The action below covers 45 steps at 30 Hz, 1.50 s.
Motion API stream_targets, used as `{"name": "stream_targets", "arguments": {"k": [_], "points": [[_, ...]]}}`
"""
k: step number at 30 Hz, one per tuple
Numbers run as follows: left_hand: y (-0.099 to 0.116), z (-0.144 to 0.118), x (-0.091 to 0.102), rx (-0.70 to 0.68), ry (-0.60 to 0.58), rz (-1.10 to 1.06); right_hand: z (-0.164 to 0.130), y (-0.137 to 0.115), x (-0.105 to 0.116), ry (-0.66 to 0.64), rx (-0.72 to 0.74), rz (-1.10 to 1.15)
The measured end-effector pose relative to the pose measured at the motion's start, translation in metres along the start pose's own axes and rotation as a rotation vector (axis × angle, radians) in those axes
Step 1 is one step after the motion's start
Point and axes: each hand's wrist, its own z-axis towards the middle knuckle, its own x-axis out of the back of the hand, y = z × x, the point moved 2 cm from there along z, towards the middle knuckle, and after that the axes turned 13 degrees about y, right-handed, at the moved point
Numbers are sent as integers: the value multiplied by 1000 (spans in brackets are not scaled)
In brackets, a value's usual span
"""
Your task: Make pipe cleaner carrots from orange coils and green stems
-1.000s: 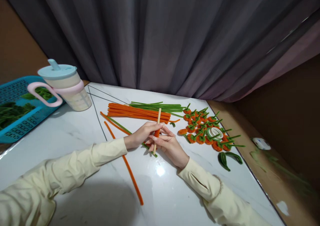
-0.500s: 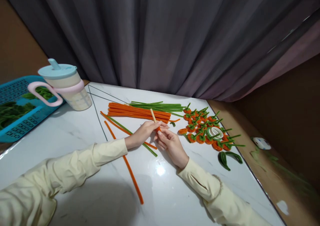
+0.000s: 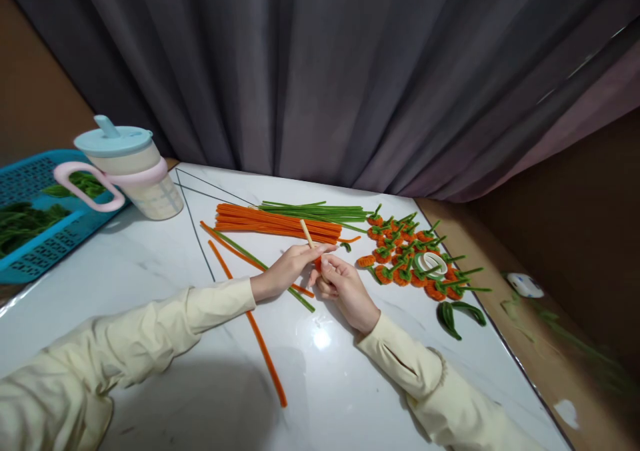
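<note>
Right hand (image 3: 345, 288) fingers curled tight, pinching a wooden stick (image 3: 307, 232) and the short orange pipe cleaner coil (image 3: 318, 262) wound on it; stick tilts up and away toward the far-left, its free end sticking out above the fingertips. Left hand (image 3: 289, 269) closes thumb and forefinger on the same stick from the other side, fingertips touching the right hand's, rest of the fingers loosely extended. Both hands sit low over the white marble table (image 3: 150, 271), near its middle, cream sleeves running back toward the near edge. Under the left hand lie a loose orange pipe cleaner (image 3: 250, 318) and a green pipe cleaner (image 3: 260, 268) crossing each other. Just beyond the hands, a bundle of straight orange pipe cleaners (image 3: 275, 221), with a bundle of green ones (image 3: 320, 211) touching it on the far side. Right of the hands, a pile of finished orange coils with green stems (image 3: 410, 258), a white tape roll (image 3: 431, 263) sitting on it, two green leaf loops (image 3: 455, 314) nearer the table's right edge. Far-left corner of the table: a lidded cup with pink handle (image 3: 130, 168), beside it a blue basket (image 3: 35, 218) holding green pieces. Grey curtain (image 3: 325, 71) behind the table.
</note>
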Motion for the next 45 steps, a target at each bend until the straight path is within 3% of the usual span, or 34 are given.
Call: {"name": "stream_targets", "arguments": {"k": [19,25,45], "points": [[-2,-5,-3,-76,-11,27,0,-4,0,-44,-58,38],[-6,-3,-4,-27,-2,-30,2,-3,0,1,-41,36],[-8,-7,-2,-175,0,94,2,-4,4,-26,-84,-42]]}}
